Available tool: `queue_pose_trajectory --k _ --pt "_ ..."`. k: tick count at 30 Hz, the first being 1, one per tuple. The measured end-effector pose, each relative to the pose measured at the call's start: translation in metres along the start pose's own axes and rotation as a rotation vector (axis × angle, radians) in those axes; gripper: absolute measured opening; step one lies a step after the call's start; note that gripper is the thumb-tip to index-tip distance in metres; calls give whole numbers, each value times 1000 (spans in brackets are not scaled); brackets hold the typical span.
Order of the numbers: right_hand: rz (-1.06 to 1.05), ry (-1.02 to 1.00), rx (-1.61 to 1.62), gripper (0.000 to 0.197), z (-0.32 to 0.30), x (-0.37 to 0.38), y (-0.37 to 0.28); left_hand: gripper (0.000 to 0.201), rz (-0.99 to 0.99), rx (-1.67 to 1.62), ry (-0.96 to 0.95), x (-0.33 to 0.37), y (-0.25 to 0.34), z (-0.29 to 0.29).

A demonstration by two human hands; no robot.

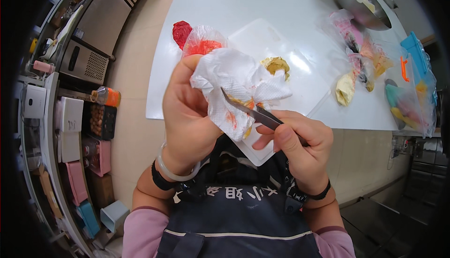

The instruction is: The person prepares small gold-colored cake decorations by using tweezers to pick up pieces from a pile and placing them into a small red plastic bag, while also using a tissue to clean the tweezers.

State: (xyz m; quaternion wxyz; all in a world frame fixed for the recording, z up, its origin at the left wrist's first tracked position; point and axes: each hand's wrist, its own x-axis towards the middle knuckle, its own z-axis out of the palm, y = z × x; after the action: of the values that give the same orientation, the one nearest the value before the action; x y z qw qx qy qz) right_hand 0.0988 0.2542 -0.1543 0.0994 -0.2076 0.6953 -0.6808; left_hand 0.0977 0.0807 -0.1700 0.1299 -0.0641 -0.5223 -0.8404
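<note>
My left hand (185,110) grips a crumpled white paper towel (215,77) with red and orange stains. My right hand (300,145) is closed on dark, pointed tweezers (262,116), whose curved tip lies against the towel. Part of the towel bunches around the tweezers, so whether anything sits between the prongs is hidden. Beneath both hands is a white board (255,35), with an olive-yellow lump (276,65) on it. Just beyond my left hand are a clear plastic bag with red-orange contents (205,42) and a dark red wrapped lump (181,33).
A metal bowl (377,20) with a white utensil stands at the far right of the white table (300,5). Near it lie a pale yellow bag (345,88), other small bags and a clear bag of colourful items (412,101). Shelves with boxes (70,113) line the left.
</note>
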Motion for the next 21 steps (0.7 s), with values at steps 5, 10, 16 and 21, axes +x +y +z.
queue_pose_trajectory --k 5,10,16,21 --pt "41 -6 231 30 -2 -2 7 56 -54 -127 152 1 8 4" --pt "62 -45 420 38 -11 -3 16 43 154 -82 132 9 10 -18" --pt "68 68 726 38 2 1 18 37 227 426 -107 -3 -3 2" --pt "97 68 591 35 9 6 19 33 520 784 -206 4 -6 5"
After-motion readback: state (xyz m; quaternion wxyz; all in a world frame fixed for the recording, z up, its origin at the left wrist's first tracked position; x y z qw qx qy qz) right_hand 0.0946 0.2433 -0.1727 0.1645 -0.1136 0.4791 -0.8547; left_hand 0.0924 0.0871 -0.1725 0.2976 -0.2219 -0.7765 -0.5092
